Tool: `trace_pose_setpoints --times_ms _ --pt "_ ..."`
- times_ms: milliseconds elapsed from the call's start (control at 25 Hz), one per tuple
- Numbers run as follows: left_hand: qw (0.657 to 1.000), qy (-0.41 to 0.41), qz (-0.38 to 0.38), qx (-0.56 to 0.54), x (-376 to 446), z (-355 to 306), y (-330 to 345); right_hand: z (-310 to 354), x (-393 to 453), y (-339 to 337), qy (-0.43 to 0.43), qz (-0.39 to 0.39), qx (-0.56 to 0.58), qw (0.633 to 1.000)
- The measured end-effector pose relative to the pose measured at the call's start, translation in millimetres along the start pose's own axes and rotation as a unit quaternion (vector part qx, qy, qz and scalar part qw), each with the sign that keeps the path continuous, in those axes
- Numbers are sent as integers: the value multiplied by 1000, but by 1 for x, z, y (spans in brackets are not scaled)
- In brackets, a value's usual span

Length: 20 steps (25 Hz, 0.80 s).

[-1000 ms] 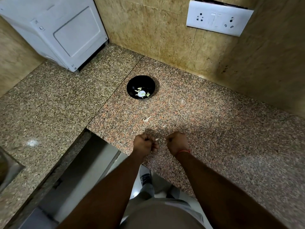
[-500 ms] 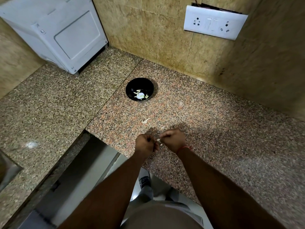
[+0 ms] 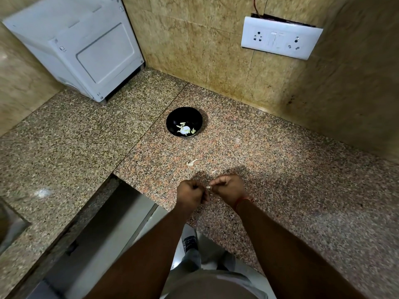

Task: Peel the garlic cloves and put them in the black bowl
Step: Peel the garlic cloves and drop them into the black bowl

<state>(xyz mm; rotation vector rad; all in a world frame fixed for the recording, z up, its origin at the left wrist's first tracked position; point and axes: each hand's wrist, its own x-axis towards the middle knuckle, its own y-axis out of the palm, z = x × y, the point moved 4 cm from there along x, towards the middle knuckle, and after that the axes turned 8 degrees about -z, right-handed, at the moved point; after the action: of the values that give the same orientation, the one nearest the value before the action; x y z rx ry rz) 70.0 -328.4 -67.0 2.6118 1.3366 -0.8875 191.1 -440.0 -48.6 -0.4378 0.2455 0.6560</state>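
Note:
The black bowl (image 3: pixel 184 113) sits on the granite counter (image 3: pixel 280 169) near the back, holding several pale garlic pieces. Close to the counter's front edge my left hand (image 3: pixel 191 194) and my right hand (image 3: pixel 228 187) meet, fingers curled. Between their fingertips shows a small pale garlic clove (image 3: pixel 208 187), which both hands pinch. A loose pale bit of garlic (image 3: pixel 192 162) lies on the counter between the hands and the bowl, and a fainter scrap (image 3: pixel 214 172) lies just beyond my right hand.
A white appliance (image 3: pixel 86 46) stands at the back left corner. A white socket plate (image 3: pixel 280 37) hangs on the tiled wall at the right. A gap in the counter (image 3: pixel 103 223) opens at the lower left, beside the hands.
The hands were apart a second ago; the right hand has moved left to meet the left, and both now pinch the clove between them.

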Motion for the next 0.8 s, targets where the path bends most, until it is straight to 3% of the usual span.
trace_pose_setpoints --times_ms 400,640,800 --pt "993 65 14 93 0 -9 -5 -1 4 3 -72 7 -100 992" --pt "963 165 18 212 8 -16 -8 0 9 5 -84 6 -98 992" --pt "951 191 14 241 9 -20 -7 4 9 5 -88 4 -95 992"
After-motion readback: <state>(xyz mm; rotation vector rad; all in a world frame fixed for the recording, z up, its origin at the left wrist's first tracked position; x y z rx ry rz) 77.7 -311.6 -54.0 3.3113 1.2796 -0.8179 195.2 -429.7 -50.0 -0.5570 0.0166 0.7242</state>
